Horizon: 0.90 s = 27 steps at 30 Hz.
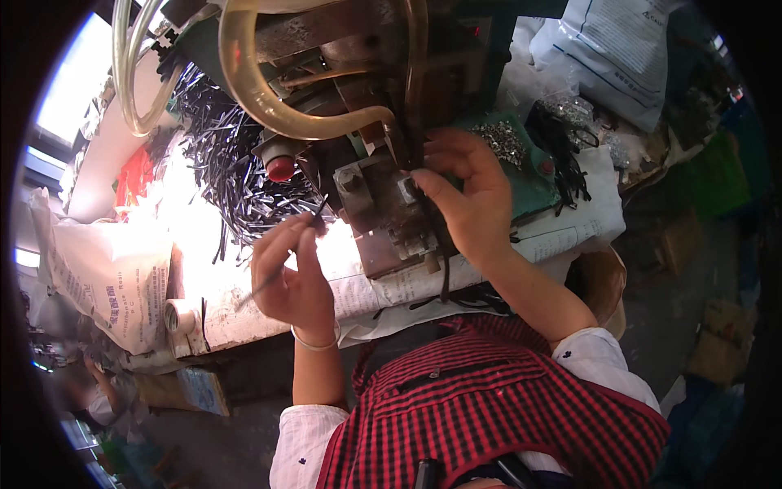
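Observation:
My left hand [295, 275] is closed in front of the machine, thumb and fingers pinching a thin dark strip [269, 279] that slants down to the left. My right hand [472, 196] is at the working head of the press-like machine [383, 191]. Its thumb and fingertips are closed on a black strip [441, 244], which hangs down past the front of the metal block. The strip's upper end is hidden among the machine parts and fingers. A red button [281, 169] sits on the machine between my left hand and the thick yellowish hose [269, 110].
A large heap of black strips [232, 155] lies left of the machine. On the right, small shiny metal pieces [498, 140] rest in a green tray [533, 186], beside more black strips [562, 151]. White sacks [110, 277] and a tape roll [181, 315] stand at the left.

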Motion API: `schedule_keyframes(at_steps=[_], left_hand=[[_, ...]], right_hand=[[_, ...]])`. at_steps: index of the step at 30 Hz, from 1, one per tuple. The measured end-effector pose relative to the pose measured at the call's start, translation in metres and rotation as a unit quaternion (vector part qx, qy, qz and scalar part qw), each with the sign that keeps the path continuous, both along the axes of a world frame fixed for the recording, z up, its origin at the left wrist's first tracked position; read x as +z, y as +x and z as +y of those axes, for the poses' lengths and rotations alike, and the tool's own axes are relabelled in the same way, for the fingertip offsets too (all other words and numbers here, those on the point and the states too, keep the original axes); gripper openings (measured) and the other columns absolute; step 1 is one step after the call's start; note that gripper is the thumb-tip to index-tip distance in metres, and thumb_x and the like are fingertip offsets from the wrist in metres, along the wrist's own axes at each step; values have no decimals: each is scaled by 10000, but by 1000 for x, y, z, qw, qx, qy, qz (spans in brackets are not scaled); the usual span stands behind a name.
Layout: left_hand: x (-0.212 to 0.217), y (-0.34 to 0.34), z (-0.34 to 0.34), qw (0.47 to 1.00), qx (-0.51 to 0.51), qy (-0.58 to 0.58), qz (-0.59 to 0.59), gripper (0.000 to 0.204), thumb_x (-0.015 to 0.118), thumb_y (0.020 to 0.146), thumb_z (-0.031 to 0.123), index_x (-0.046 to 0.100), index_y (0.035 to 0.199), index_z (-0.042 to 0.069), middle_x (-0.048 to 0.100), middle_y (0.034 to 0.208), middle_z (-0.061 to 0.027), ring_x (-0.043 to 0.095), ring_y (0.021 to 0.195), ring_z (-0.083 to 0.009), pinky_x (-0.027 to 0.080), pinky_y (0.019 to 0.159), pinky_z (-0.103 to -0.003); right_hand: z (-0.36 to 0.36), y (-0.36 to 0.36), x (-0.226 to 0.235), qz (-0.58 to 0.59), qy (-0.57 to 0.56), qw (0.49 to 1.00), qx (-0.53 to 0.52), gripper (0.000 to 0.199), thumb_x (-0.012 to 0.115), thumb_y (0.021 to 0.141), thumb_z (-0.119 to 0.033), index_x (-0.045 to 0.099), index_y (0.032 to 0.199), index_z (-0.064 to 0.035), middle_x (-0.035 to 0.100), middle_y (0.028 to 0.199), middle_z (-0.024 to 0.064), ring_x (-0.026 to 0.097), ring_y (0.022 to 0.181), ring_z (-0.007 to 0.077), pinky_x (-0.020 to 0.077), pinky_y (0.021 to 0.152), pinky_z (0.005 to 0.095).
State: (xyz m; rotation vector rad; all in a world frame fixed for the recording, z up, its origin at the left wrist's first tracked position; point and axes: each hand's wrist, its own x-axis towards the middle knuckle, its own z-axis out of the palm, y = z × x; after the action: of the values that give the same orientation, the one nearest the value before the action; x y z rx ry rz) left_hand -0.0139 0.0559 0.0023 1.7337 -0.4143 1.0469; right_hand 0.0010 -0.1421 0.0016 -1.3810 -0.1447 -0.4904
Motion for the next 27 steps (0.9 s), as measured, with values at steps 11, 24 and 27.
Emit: schedule_keyframes(at_steps=[11, 24, 27], left_hand=[[0, 10, -63, 924, -72, 321, -193, 230, 833, 721, 73, 704, 911, 61, 711, 984, -100, 570, 570, -101, 420, 477, -248], [-9, 5, -62, 942, -72, 292, -151, 219, 810, 712, 69, 713, 908, 77, 730, 1040, -81, 577, 559, -95, 441, 482, -252], [-6, -19, -59, 959, -91, 269, -19, 280, 790, 727, 64, 730, 1001, 65, 725, 1154, -116, 640, 613, -143, 502, 530, -291]], right_hand=[[-74, 5, 2, 43, -89, 995, -28, 444, 629, 895, 1, 574, 1335, -15, 650, 1264, 119, 645, 1134, 233, 479, 1003, 340], [-116, -10, -67, 120, -532, 819, -178, 163, 679, 824, -86, 693, 986, -70, 645, 999, 136, 599, 993, 365, 483, 857, 452], [-115, -10, -77, 84, -572, 794, -189, 140, 669, 832, -48, 642, 969, -54, 603, 1025, 156, 560, 1017, 382, 468, 860, 474]])
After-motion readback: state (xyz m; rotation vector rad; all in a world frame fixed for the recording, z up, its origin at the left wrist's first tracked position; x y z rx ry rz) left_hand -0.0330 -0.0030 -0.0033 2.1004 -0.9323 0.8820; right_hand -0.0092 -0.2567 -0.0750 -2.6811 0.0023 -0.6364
